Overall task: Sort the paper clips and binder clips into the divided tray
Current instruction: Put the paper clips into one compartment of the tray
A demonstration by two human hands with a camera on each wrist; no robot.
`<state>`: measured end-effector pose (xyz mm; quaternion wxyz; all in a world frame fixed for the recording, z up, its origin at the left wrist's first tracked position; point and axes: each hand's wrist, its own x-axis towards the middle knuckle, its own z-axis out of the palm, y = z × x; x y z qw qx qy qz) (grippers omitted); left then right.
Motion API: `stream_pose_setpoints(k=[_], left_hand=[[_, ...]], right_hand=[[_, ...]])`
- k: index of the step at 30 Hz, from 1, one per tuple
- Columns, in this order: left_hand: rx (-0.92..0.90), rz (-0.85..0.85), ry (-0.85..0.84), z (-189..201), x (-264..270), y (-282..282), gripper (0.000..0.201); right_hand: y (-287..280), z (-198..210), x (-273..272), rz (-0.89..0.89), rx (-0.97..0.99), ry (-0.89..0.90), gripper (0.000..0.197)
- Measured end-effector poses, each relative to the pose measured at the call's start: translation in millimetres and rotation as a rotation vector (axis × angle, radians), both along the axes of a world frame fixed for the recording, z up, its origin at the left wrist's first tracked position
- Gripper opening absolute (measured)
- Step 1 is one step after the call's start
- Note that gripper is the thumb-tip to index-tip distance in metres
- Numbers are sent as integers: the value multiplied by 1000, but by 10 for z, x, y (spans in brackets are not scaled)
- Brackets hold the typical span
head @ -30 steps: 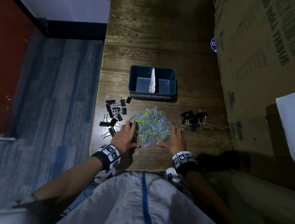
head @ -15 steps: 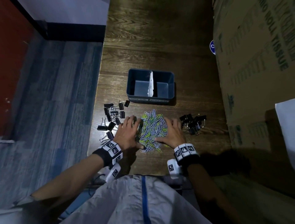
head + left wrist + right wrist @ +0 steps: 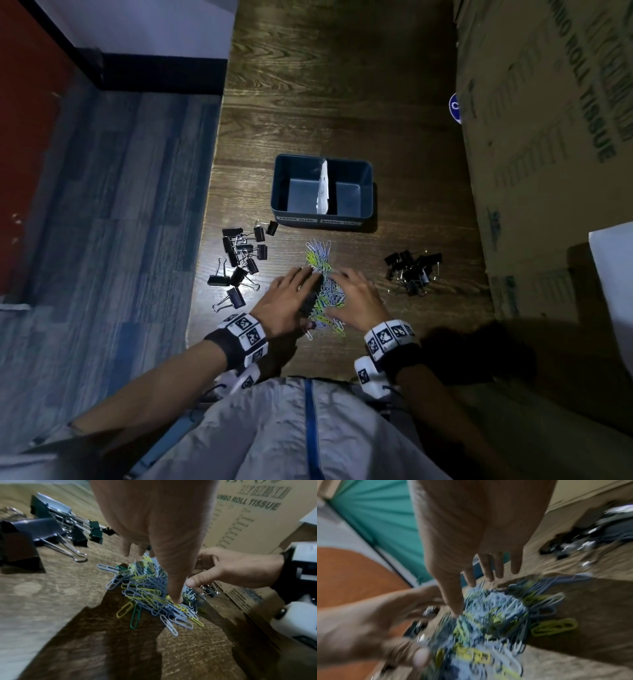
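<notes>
**Both hands cupped around the paper-clip heap**

On the cardboard carton (image 3: 254, 524) along the right: "UMBO ROLL TISSUE" in dark green print, first letter cut off by the left hand. Two pale strip labels on the near wall of the divided tray (image 3: 322, 219), too small to read with certainty. Checkered black-and-white marker tiles on both wristbands.

Dark, coarse-grained wooden bench (image 3: 325, 85). Blue rectangular plastic tray with rounded corners, split by an upright white divider, both compartments bare. Just in front of it, a tangled mound of thin coated-wire paper clips (image 3: 323, 284), lilac-blue, yellow-green and dark green, a few strays at the near edge. Left of the mound, a loose scatter of black binder clips (image 3: 239, 260) with silver wire handles; right of it, well apart, a tighter cluster of smaller black binder clips (image 3: 412, 272).

Left hand (image 3: 286, 301) pressed against the mound's left flank, fingers straight, thumb tip down in the clips. Right hand (image 3: 356, 301) against the right flank, fingers loosely spread and slightly bent. Nothing pinched or lifted by either. Right wrist view blurred.
</notes>
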<state>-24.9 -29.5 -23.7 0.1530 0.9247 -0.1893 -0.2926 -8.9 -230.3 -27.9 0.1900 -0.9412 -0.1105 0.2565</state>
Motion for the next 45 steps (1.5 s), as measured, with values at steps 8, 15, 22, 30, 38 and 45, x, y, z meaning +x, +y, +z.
stream_pose_setpoints(k=[8,15,22,30,38,45], left_hand=[[232,225,94,90,-98,156,117],[28,169,25,21,-128,16,89],[148,284,-20,26,-148,226,81],[19,94,-22,-40,-178,140,73],[211,109,-24,-24,-161,81,125],[202,139,-64,-46,-16,2,119]], right_hand=[[-277,-55,-208,-356,-191,122,90],[-7,-127,-285,-328,0,90,70],[-208,-13,-361,-156,-137,127,50],[-18,-77,-359,-86,-30,42,32],[137,9,203,-78,1,-69,72],[319,19,573,214,-131,245,125]])
